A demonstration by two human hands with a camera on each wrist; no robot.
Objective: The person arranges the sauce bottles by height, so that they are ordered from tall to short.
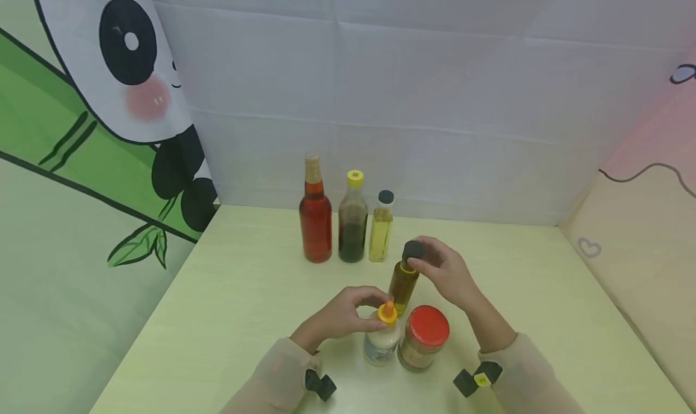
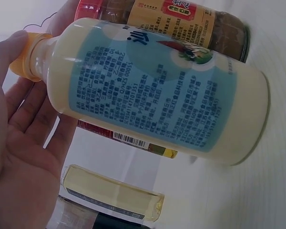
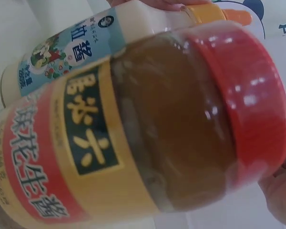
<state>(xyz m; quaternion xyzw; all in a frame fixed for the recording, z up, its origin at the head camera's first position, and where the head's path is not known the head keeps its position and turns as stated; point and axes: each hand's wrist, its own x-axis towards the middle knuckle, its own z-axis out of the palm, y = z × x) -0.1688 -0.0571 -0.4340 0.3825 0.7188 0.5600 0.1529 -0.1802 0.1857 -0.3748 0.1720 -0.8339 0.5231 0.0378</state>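
My left hand (image 1: 348, 311) pinches the orange cap of a squeeze bottle of cream-coloured dressing (image 1: 380, 346), which has a pale blue label. In the left wrist view, the thumb and fingers are around that cap. Farther back, my right hand (image 1: 444, 274) grips the black cap of a dark oil bottle (image 1: 403, 287). Between my wrists stands a peanut butter jar (image 1: 420, 349) with a red lid, just right of the dressing bottle. The jar fills much of the right wrist view and hides most of my right hand there.
Behind my hands, a tall bottle of red liquid (image 1: 315, 229), a yellow-capped bottle of dark sauce (image 1: 353, 232) and a slim bottle of pale yellow oil (image 1: 380, 236) stand in a row. A white cloth (image 1: 435, 112) hangs along the back edge of the table (image 1: 234, 293).
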